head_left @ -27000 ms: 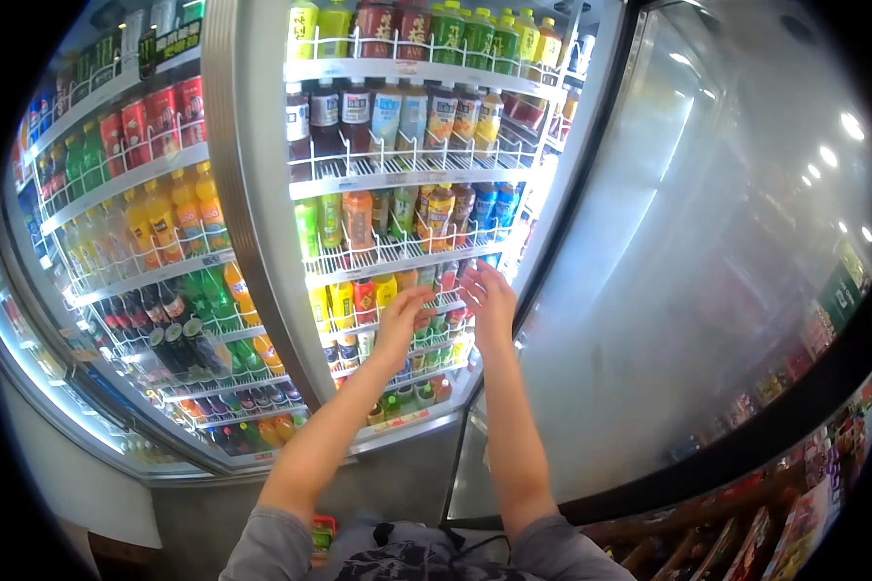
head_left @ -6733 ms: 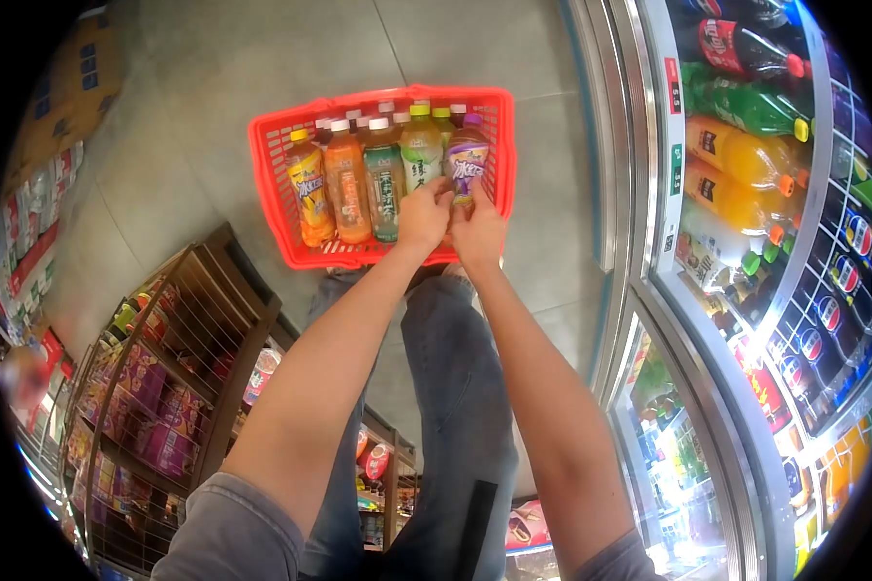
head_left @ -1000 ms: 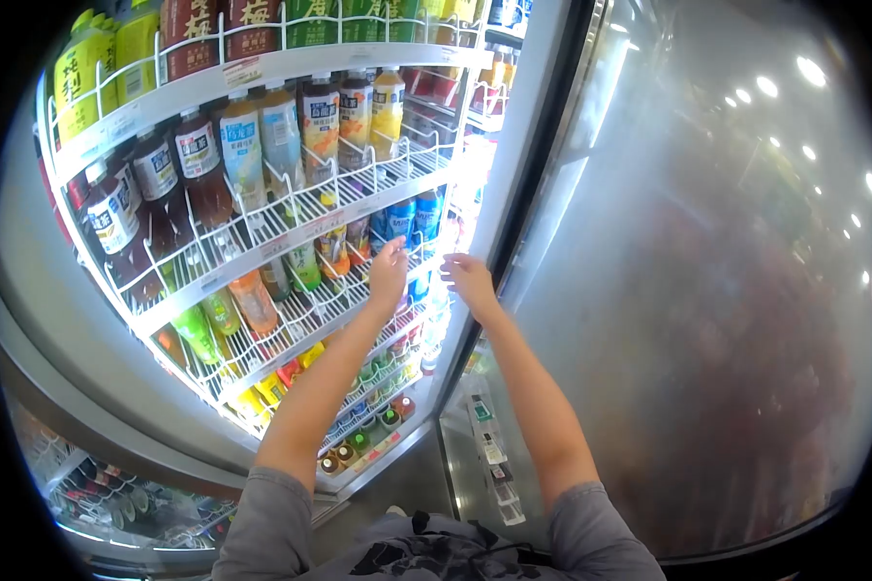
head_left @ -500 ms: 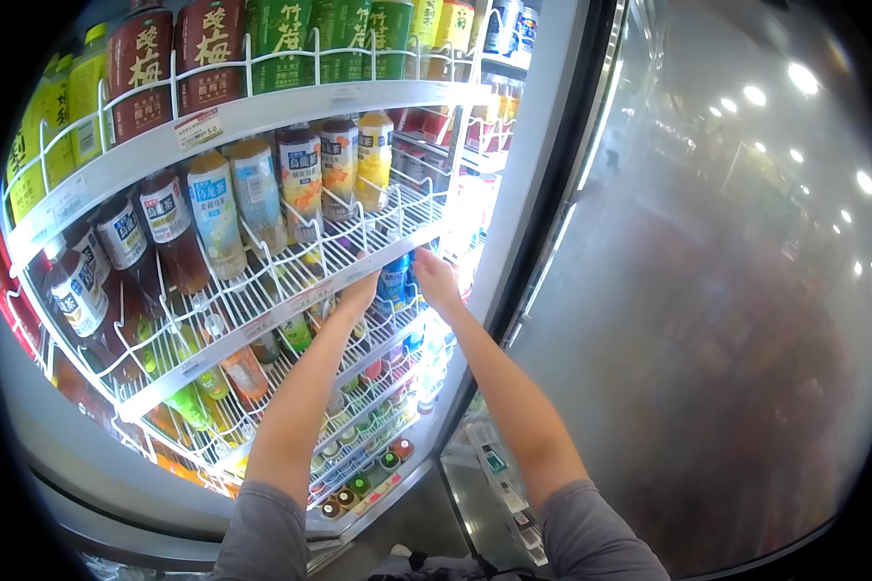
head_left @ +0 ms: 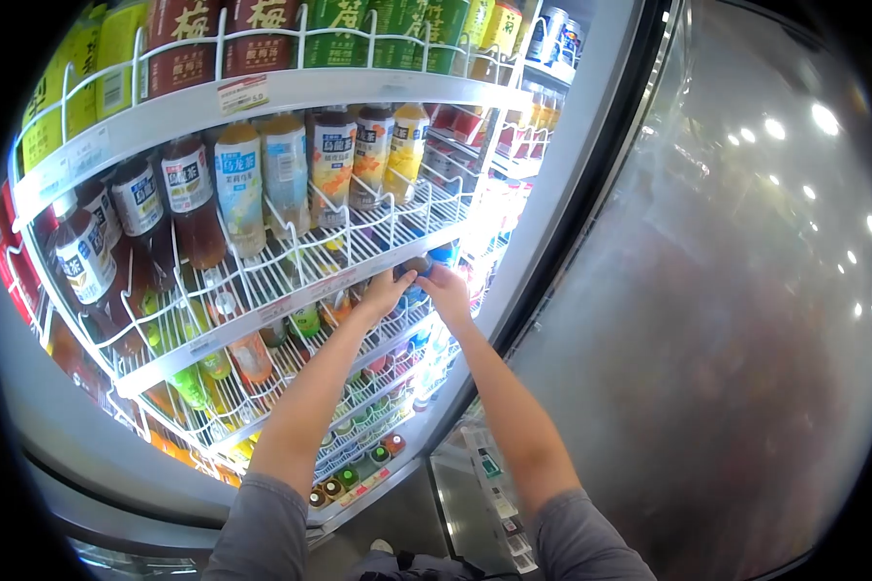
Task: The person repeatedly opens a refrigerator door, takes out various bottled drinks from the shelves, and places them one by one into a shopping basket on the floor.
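Observation:
Both hands reach in under the front rail of the wire shelf (head_left: pixel 339 276) in an open drinks cooler. My left hand (head_left: pixel 388 290) and my right hand (head_left: pixel 446 292) meet with thumbs close together, fingers closed around a dark round-ended object (head_left: pixel 417 264). Its kind is unclear, since the fingers and the rail cover most of it. Just behind my right hand shows a blue item (head_left: pixel 445 254), partly hidden. On the shelf above stand tea bottles, among them a yellow-labelled bottle (head_left: pixel 406 155) and an orange-labelled bottle (head_left: pixel 333 165).
Dark red cartons (head_left: pixel 182 48) and green cartons (head_left: pixel 421 39) line the top shelf. White wire guards edge each shelf. To the right, the glass door (head_left: pixel 707 290) stands open beside the cooler frame (head_left: pixel 562 174). Several capped bottles (head_left: pixel 349 476) sit low down.
My hands have come together and now hold the dark round-ended object. Before, they were apart with a blue item visible between them. The view has shifted, moving the shelves slightly right.

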`<move>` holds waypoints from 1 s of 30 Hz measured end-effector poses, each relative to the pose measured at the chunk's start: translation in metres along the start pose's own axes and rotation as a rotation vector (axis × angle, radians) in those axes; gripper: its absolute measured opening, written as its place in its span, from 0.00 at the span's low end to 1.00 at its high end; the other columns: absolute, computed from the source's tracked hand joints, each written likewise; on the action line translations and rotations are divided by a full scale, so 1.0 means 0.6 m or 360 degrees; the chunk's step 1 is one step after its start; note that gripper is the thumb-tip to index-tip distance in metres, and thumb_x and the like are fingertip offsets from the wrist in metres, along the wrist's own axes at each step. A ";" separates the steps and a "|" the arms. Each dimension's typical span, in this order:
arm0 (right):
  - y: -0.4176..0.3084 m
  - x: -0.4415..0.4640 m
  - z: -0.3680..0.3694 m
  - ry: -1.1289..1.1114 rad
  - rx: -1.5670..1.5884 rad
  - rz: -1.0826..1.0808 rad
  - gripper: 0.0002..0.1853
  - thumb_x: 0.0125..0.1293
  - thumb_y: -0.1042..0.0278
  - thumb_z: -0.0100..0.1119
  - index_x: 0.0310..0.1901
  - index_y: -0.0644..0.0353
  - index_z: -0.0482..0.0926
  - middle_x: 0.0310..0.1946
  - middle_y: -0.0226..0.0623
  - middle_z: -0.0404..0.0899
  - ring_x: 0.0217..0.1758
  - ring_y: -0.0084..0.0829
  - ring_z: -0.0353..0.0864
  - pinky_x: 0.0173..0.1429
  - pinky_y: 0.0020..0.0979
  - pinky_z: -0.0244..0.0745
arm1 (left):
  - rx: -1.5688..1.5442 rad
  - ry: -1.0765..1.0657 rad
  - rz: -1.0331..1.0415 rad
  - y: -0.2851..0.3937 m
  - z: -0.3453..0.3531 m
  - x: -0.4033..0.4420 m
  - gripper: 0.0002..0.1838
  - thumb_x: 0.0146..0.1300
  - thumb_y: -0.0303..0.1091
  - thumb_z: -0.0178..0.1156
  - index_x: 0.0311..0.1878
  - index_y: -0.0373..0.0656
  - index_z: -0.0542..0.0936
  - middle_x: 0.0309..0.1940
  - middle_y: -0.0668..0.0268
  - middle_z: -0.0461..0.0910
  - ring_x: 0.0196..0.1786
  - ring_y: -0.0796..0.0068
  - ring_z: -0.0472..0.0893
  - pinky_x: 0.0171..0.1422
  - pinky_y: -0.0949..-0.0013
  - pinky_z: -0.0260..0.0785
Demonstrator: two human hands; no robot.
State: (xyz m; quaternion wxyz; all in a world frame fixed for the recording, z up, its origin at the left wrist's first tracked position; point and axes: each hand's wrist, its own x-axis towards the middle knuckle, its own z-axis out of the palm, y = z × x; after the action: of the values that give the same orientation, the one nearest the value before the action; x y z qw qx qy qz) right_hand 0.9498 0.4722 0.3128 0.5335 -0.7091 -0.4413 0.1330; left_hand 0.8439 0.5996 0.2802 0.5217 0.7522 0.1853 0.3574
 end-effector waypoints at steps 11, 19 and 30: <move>0.016 -0.080 -0.012 0.0262 0.0473 -0.0255 0.30 0.61 0.76 0.67 0.65 0.70 0.71 0.54 0.43 0.82 0.55 0.27 0.81 0.59 0.25 0.74 | 0.0048 -0.0008 0.0356 0.039 0.030 -0.072 0.34 0.67 0.37 0.63 0.73 0.41 0.62 0.64 0.53 0.72 0.66 0.65 0.72 0.69 0.65 0.65; 0.030 -0.129 -0.016 0.0313 0.0548 -0.0309 0.28 0.61 0.78 0.65 0.64 0.71 0.72 0.53 0.41 0.82 0.56 0.26 0.81 0.59 0.25 0.74 | 0.0204 -0.0011 0.0446 0.071 0.044 -0.117 0.35 0.64 0.35 0.66 0.72 0.40 0.64 0.69 0.49 0.67 0.69 0.60 0.70 0.71 0.65 0.63; -0.017 -0.119 -0.037 0.0308 0.0288 -0.0303 0.30 0.64 0.80 0.63 0.67 0.69 0.68 0.60 0.41 0.78 0.60 0.27 0.78 0.62 0.25 0.72 | 0.0150 0.0055 0.0364 0.106 0.042 -0.108 0.33 0.61 0.32 0.66 0.69 0.39 0.68 0.67 0.49 0.69 0.67 0.53 0.73 0.64 0.64 0.70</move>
State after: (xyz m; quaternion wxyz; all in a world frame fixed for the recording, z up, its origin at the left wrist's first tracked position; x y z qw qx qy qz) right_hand 0.9184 0.4037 0.3100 0.6455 -0.6225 -0.4394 0.0521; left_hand 0.8124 0.5164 0.3109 0.4383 0.7859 0.1240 0.4183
